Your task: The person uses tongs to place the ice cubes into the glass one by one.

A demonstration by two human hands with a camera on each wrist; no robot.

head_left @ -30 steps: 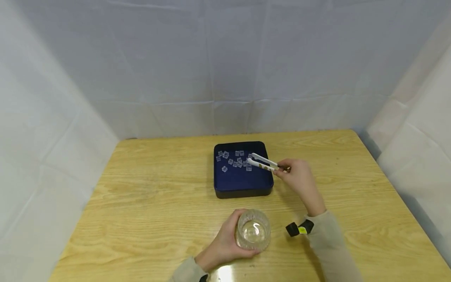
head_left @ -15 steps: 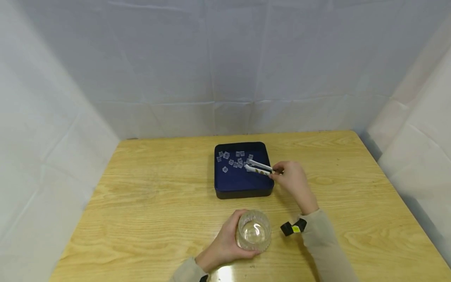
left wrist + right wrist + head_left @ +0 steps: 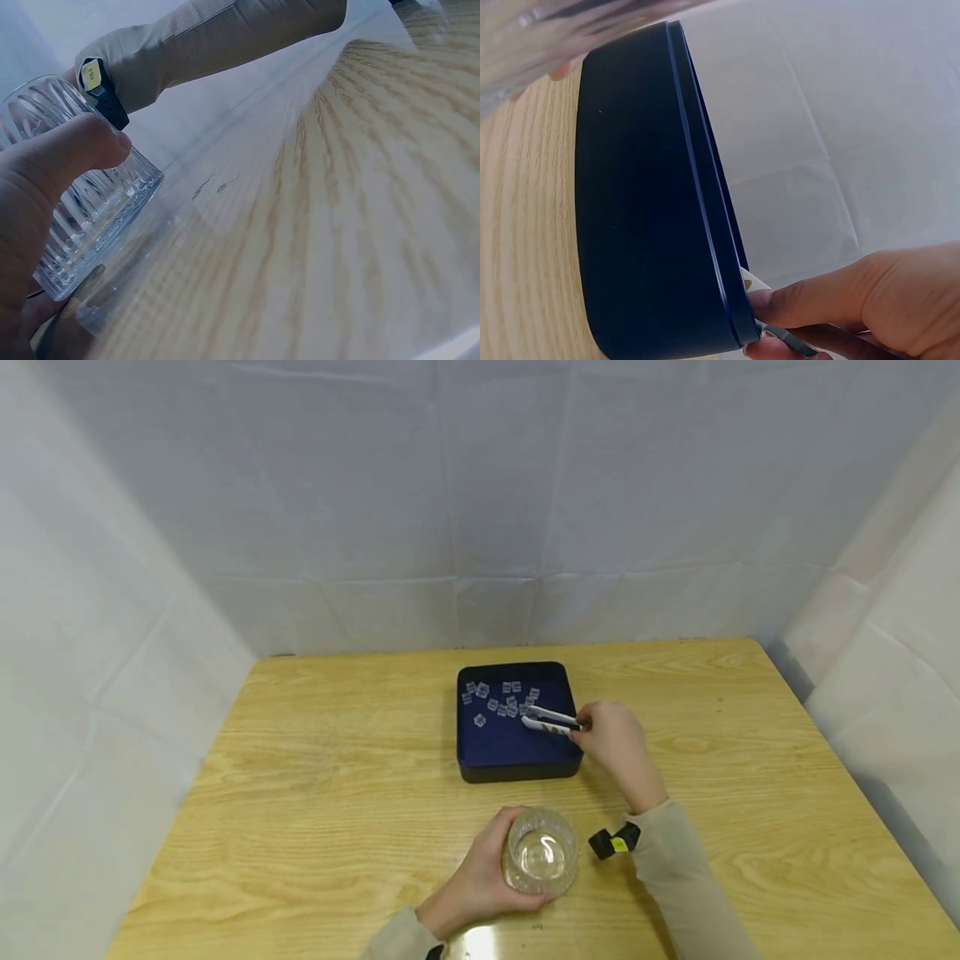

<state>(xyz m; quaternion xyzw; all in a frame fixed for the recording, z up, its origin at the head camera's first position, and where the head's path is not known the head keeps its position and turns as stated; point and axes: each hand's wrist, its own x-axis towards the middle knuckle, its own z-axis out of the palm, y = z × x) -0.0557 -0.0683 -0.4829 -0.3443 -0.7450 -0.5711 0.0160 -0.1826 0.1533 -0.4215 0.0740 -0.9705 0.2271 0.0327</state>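
Observation:
My left hand point(image 3: 487, 868) grips a clear ribbed glass point(image 3: 542, 852) on the table, its fingers and thumb curled round the side. In the left wrist view the thumb lies across the ribbed wall of the glass point(image 3: 97, 202). My right hand point(image 3: 615, 743) pinches white patterned tongs point(image 3: 551, 727) at the right rim of a dark blue square tray point(image 3: 510, 752). The tong tips are down inside the tray, right at a cluster of small clear cubes point(image 3: 512, 710). From the right wrist, the tray's outer wall point(image 3: 645, 195) hides the tips, while the right hand point(image 3: 885, 307) shows at its rim.
The wooden table point(image 3: 322, 793) spreads out around the tray and glass. Pale cloth point(image 3: 495, 510) hangs behind the table and on both sides. The glass stands just in front of the tray, to the left of the right forearm point(image 3: 686, 877).
My right hand has moved slightly left and lower with the tongs, whose tips have come down among the cubes and drawn closer together. The left hand and glass have stayed put.

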